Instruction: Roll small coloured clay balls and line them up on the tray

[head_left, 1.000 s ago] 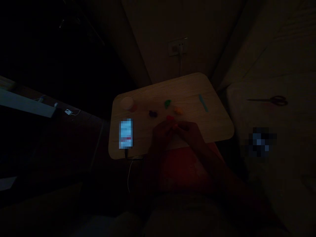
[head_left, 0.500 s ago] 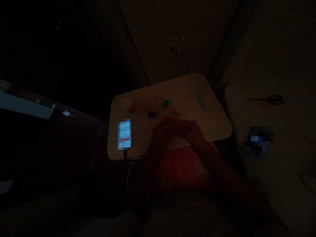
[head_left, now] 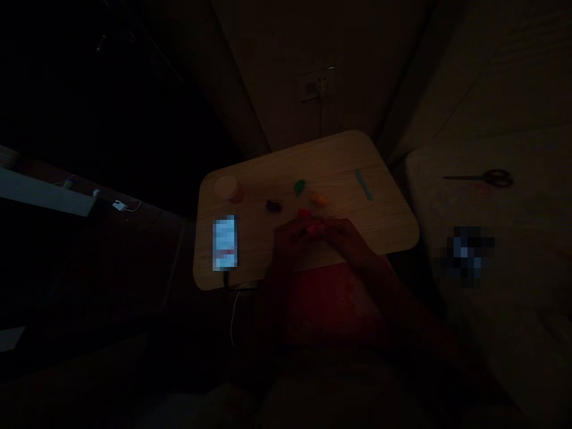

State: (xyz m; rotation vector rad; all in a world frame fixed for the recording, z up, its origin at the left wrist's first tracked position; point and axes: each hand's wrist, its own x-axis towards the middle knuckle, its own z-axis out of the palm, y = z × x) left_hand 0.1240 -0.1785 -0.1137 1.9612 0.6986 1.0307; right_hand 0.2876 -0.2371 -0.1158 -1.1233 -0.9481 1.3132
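Observation:
In the dim head view, my left hand and my right hand meet over the near side of a small wooden table. Both sets of fingers are closed around a small piece of red modelling clay, which they partly cover. Just beyond the fingertips, another red lump shows on the tabletop. Farther off lie an orange lump, a green lump and a dark lump. A thin teal strip, perhaps a plastic tool, rests at the right.
A lidded tub stands at the table's far left, with a lit phone and its cable nearer me. Scissors and a blurred dark object lie on the pale surface to the right. A wall socket is behind the table.
My fingers have shifted slightly around the red clay, and more of it shows between them. The things on the table have stayed in place; the view has moved a little.

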